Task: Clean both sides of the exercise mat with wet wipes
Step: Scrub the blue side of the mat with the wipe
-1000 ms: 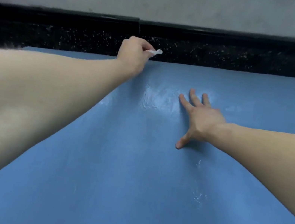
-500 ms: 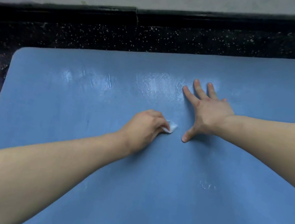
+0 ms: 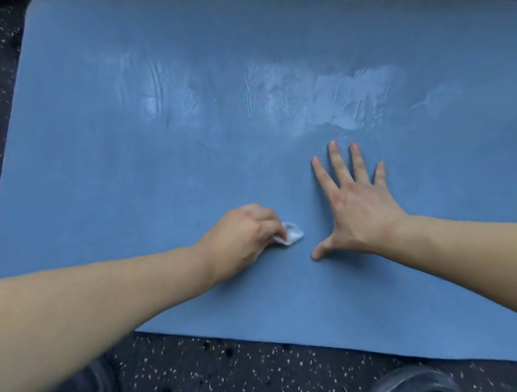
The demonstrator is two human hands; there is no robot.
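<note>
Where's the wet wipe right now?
In the head view, the wet wipe is bunched in the left hand on the blue mat, just left of the right hand's thumb.

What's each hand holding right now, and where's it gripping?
The left hand grips a bunched wet wipe by its near end. The right hand holds nothing.

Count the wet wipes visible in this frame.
1. The wet wipe is bunched in the left hand against the blue mat, just left of the right hand's thumb. None other shows; more could lie outside the view.
</note>
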